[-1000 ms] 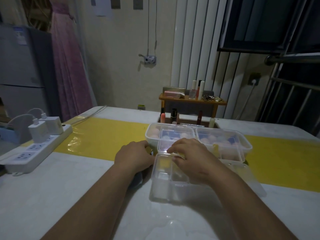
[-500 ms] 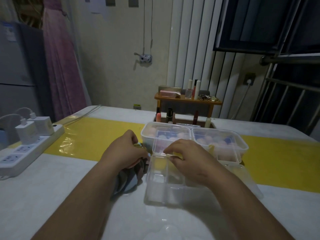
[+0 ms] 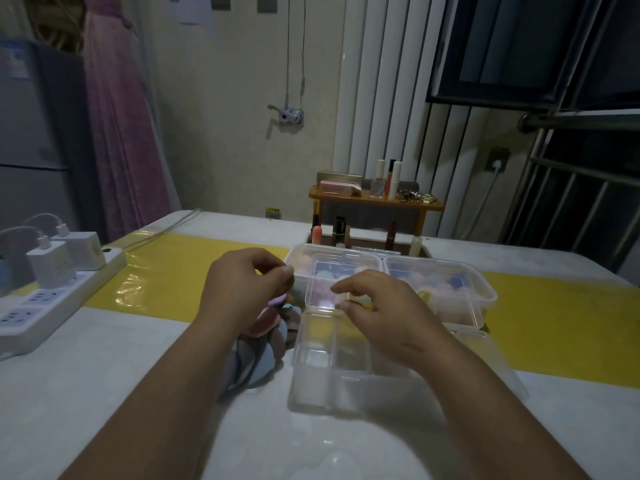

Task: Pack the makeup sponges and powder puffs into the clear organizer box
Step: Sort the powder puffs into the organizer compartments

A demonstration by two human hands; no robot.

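A clear organizer box [image 3: 332, 344] with empty compartments sits on the white table, its lid [image 3: 320, 289] swung back. My right hand [image 3: 384, 320] hovers over the box, thumb and fingertips pinching the lid's near edge. Powder puffs [image 3: 265, 330] in pink, purple and grey-blue lie piled just left of the box. My left hand [image 3: 246, 285] is above that pile with its fingers curled. A purple puff shows right under them, and I cannot tell whether it is held. Two clear tubs [image 3: 485, 294] behind the box hold pastel makeup sponges [image 3: 420, 280].
A white power strip [image 3: 52, 301] with two chargers lies at the left edge. A small wooden rack [image 3: 375, 202] of cosmetics stands behind the tubs. A yellow strip [image 3: 187, 271] runs across the table. A pink dress [image 3: 117, 116] hangs at the back left.
My left hand has lifted off the puff pile and curled its fingers. The right hand stays at the lid's edge. The pile is now uncovered.
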